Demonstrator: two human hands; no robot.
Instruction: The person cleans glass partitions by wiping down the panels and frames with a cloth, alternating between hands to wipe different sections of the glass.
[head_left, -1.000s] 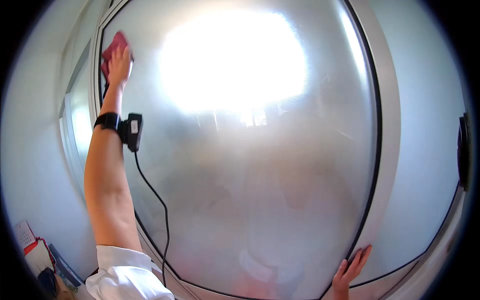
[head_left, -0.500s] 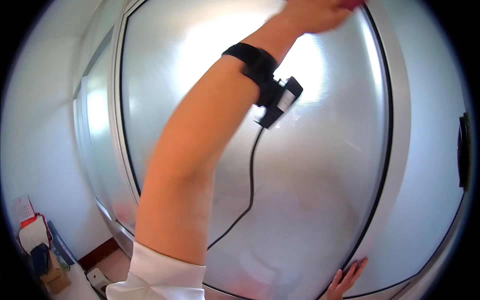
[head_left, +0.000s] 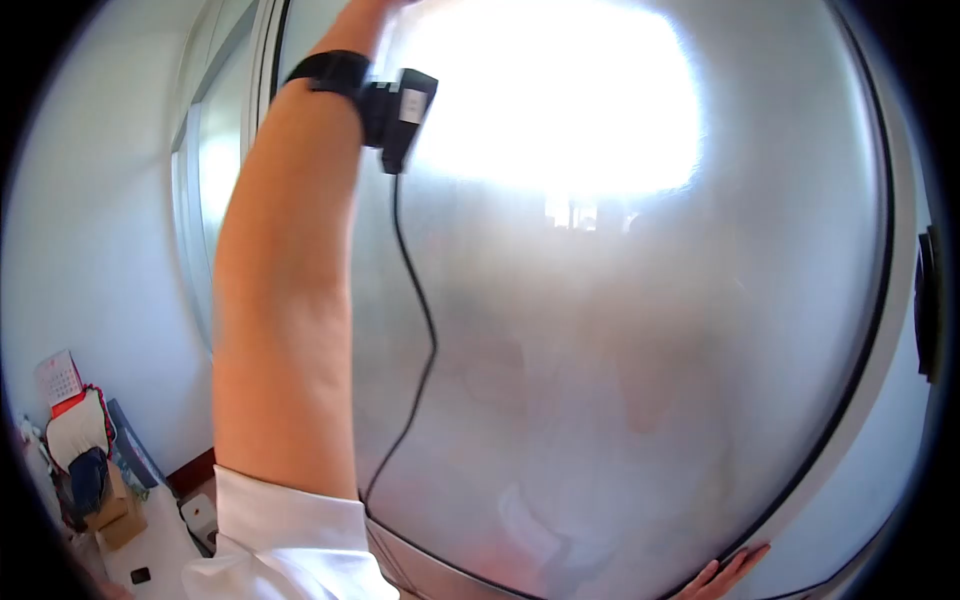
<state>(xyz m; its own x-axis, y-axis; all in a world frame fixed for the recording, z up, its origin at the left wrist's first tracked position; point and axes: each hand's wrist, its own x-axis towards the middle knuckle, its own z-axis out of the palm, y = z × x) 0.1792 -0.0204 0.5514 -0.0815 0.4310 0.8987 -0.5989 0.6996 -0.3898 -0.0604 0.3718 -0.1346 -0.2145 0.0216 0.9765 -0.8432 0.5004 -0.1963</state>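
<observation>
My left arm reaches up across the left part of a large frosted glass panel (head_left: 600, 320). Only the base of my left hand (head_left: 382, 8) shows at the top edge; its fingers and anything in them are out of view. A black strap (head_left: 335, 72) with a small black device (head_left: 405, 118) sits on the forearm, and a black cable (head_left: 425, 310) hangs from it in front of the glass. At the bottom right, my right hand (head_left: 728, 575) rests with its fingers apart against the panel's lower frame, partly cut off by the view.
Bright glare covers the upper glass. A light wall (head_left: 110, 230) stands on the left, with a calendar (head_left: 60, 380), cardboard boxes (head_left: 118, 515) and a dark phone-like object (head_left: 140, 575) below. A dark round-edged object (head_left: 928, 305) is at the far right.
My left hand, with the red cloth, has swept from the panel's upper left to the upper right, then back left and out of view. The view has shifted; my right hand remains at the lower frame.
</observation>
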